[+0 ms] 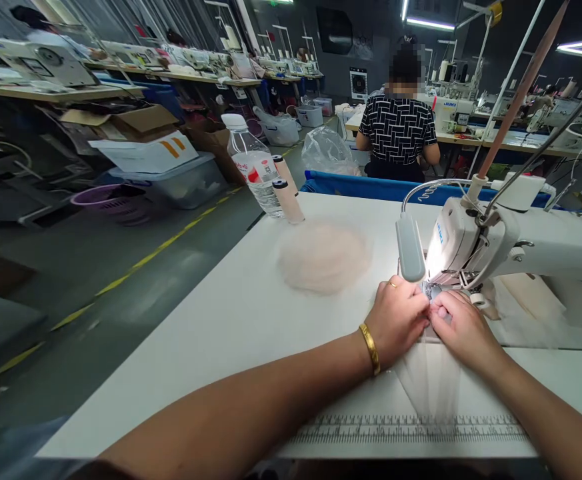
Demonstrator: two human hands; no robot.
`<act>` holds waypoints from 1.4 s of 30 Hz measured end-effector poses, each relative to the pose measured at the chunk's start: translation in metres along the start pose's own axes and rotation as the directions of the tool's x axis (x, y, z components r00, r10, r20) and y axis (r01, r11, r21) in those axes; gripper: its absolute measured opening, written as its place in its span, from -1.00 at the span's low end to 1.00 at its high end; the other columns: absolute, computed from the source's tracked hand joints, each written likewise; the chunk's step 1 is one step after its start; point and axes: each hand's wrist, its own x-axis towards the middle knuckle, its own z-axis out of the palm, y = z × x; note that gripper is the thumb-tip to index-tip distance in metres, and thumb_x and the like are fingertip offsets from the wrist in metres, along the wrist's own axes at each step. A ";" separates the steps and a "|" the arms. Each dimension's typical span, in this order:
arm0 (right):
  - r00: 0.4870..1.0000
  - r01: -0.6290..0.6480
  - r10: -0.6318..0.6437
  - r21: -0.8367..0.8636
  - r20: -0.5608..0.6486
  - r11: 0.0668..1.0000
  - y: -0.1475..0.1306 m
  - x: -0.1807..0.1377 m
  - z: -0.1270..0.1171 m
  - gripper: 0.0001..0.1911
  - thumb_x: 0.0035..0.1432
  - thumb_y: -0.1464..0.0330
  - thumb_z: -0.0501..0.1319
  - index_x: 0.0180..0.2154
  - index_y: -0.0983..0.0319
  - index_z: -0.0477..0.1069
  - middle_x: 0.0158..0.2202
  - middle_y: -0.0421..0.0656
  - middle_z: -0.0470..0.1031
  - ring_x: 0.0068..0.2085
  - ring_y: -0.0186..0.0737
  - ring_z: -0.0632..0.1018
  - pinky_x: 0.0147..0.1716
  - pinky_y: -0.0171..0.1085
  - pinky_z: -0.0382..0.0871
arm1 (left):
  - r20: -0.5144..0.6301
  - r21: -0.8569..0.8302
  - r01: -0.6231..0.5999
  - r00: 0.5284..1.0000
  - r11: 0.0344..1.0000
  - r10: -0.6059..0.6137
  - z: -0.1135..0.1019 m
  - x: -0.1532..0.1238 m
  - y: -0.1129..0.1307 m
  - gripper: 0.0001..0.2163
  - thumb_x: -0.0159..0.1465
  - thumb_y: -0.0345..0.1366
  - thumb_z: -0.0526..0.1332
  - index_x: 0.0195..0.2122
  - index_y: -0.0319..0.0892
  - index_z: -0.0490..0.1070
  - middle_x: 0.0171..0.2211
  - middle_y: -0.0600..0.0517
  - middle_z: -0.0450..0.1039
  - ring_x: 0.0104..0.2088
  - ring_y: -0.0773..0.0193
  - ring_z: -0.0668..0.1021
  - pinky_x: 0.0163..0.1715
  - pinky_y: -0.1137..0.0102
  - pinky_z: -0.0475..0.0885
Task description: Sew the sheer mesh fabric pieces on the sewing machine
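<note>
Both my hands meet at the lit needle area of a white sewing machine (471, 233). My left hand (398, 313), with a gold bangle and a ring, has its fingers closed on a sheer pale fabric (433, 383). Close against it, my right hand (463, 323) pinches the same fabric just below the presser foot (429, 290). The fabric hangs from my fingers toward the table's front edge; the part inside my grip is hidden. To the left lies a round, blurred pile of pale pink sheer fabric (325, 257).
A water bottle (255, 167) and two thread spools (288, 200) stand at the table's far left corner. A printed ruler (401, 430) runs along the front edge. A grey lamp (409, 247) hangs beside the needle. Ahead sits a person (398, 127); boxes (145, 157) fill the left floor.
</note>
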 end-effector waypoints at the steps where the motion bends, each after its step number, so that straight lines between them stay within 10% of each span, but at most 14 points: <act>1: 1.000 -0.010 0.010 -0.009 -0.017 1.000 0.001 0.000 0.001 -0.82 0.30 0.36 0.10 -0.40 0.12 0.26 -0.39 -0.17 0.46 -0.33 -0.09 0.48 -0.34 -0.19 0.28 | -0.016 0.031 -0.084 0.996 0.996 0.084 0.001 -0.001 -0.002 -0.89 0.34 -0.35 0.25 -0.35 -0.14 0.51 -0.24 0.00 0.54 -0.21 0.16 0.46 -0.20 0.26 0.26; 14: 0.975 0.224 -0.224 -0.112 0.015 0.968 0.003 -0.013 -0.009 -0.69 0.43 0.48 0.05 -0.10 0.14 0.56 -0.08 -0.05 0.55 -0.10 -0.04 0.54 -0.17 -0.13 0.46 | -0.034 0.144 -0.302 0.950 0.942 0.310 0.001 -0.004 -0.012 -0.79 0.45 -0.37 0.14 -0.24 -0.13 0.58 -0.25 0.01 0.61 -0.28 0.16 0.48 -0.20 0.20 0.31; 42: 0.979 0.189 -0.205 -0.299 -0.022 0.935 0.011 -0.011 -0.006 -0.62 0.36 0.52 0.05 0.03 0.17 0.55 0.07 0.01 0.58 -0.09 0.02 0.59 -0.17 -0.08 0.50 | 0.130 0.174 -0.202 0.975 0.964 0.180 -0.008 -0.006 -0.006 -0.81 0.36 -0.27 0.26 -0.03 -0.15 0.52 0.05 -0.10 0.59 -0.02 -0.05 0.58 -0.04 0.05 0.39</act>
